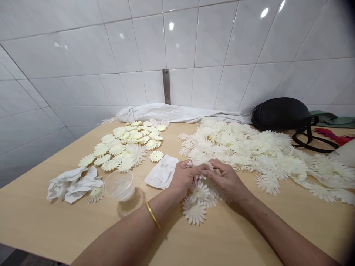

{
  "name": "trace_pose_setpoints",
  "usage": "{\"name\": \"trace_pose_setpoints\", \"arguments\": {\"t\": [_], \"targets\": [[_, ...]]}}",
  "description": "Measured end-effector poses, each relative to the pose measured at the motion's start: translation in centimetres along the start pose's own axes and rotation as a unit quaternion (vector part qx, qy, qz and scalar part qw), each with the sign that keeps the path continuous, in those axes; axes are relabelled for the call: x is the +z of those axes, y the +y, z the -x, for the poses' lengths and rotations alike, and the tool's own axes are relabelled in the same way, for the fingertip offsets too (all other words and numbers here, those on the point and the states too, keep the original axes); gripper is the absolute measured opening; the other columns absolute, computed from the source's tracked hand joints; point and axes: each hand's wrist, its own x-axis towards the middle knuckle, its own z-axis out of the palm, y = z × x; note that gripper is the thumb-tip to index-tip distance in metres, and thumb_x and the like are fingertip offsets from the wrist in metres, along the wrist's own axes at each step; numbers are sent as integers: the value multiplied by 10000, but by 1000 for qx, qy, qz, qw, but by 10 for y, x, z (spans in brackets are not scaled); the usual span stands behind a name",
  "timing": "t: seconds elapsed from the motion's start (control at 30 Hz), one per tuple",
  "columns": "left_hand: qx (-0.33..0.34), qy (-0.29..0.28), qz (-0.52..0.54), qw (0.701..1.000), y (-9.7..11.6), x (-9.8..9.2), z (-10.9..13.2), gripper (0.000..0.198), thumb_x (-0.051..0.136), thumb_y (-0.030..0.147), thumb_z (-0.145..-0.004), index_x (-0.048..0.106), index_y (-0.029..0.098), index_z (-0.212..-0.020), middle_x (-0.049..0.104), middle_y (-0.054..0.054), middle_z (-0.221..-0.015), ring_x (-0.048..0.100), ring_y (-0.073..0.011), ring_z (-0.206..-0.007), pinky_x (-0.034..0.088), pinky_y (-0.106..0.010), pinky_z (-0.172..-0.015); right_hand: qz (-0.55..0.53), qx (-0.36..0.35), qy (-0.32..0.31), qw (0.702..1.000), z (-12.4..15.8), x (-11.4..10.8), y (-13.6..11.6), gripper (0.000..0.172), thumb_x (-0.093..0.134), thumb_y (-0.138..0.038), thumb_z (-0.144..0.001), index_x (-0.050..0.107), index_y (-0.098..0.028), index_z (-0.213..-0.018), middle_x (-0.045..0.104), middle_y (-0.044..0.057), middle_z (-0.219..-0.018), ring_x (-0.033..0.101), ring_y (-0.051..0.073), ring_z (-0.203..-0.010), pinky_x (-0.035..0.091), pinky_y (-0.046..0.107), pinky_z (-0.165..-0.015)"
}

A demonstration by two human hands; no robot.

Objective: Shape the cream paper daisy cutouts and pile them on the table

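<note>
My left hand (184,178) and my right hand (226,180) meet over the table, fingers pinched together on white fabric flowers. Several daisy-shaped white flowers (194,210) lie below and between the hands. Behind them spreads a large heap of whitish flowers (235,142), running off to the right. On the left is a group of flowers with yellowish centres (116,148). A folded white tissue (162,171) lies just left of my left hand. Farther left stands a clear plastic cup (119,186). My fingers partly hide the flowers they hold.
Crumpled tissues (74,184) and one flower (95,194) lie left of the cup. A white cloth (172,112) runs along the tiled wall. At the back right sits a black bag (281,113) with a strap, near red feathery material (335,136). The wooden table (50,225) extends leftward.
</note>
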Motion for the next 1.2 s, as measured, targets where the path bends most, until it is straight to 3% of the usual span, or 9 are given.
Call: {"name": "trace_pose_setpoints", "arguments": {"t": [0.07,0.23,0.3,0.4,0.53,0.67,0.73,1.0,1.2], "targets": [[1,25,-10,1000,-1,-2,-3,355,751,403,-506,571,113,-605,551,-4,-496,486,-82,-433,381,-213,-474,-17,15,11,1000,0,0,3,279,487,-408,-796,504,-173,-647,510,-3,-647,476,133,-635,371,244,-576],[45,48,-102,993,4,-8,-6,398,639,508,-618,524,137,-532,506,4,-466,431,-68,-408,339,-205,-450,39,51,139,988,-5,-8,11,332,434,-443,-818,458,-183,-612,476,-8,-597,468,141,-615,368,261,-577],[68,44,-150,985,8,-8,-4,437,587,564,-637,558,140,-534,537,-15,-499,479,-103,-464,368,-232,-497,116,26,177,977,-7,-11,11,296,470,-450,-795,514,-180,-683,536,23,-697,507,174,-722,392,289,-649],[105,68,-199,972,14,-8,-1,478,522,606,-666,649,146,-642,644,-70,-722,573,-187,-711,412,-285,-682,197,-34,198,959,-6,-11,5,340,457,-448,-805,551,-178,-989,563,90,-1019,489,226,-987,380,366,-828],[141,122,-200,962,17,-12,-2,536,415,611,-740,665,167,-906,628,-106,-1021,549,-224,-927,384,-330,-827,261,-66,75,960,9,-1,-11,483,370,-506,-829,473,-234,-1216,428,101,-1300,341,289,-1204,275,502,-952],[142,190,-171,956,16,-19,-8,540,397,600,-754,624,153,-956,594,-122,-1070,531,-226,-976,380,-344,-851,328,-122,-137,927,26,16,-20,667,413,-605,-761,243,-366,-1360,144,40,-1469,54,363,-1318,83,615,-989],[143,205,-167,954,16,-21,-12,505,396,576,-769,613,154,-943,593,-118,-1061,527,-218,-990,377,-335,-858,341,-115,-187,914,25,22,-16,678,366,-621,-773,154,-388,-1374,80,33,-1479,-5,361,-1322,51,617,-991],[183,203,-235,933,6,-31,-26,401,404,508,-788,610,164,-797,617,-75,-869,534,-197,-874,401,-293,-741,424,-12,-134,896,-42,24,24,611,175,-651,-801,306,-380,-1333,145,48,-1471,18,343,-1325,11,592,-997],[208,186,-279,919,2,-26,-20,233,531,396,-723,628,184,-725,586,-66,-815,476,-217,-910,345,-311,-810,466,47,-112,877,-97,12,44,665,152,-672,-788,322,-336,-1337,178,72,-1462,26,351,-1322,23,602,-984]]}}
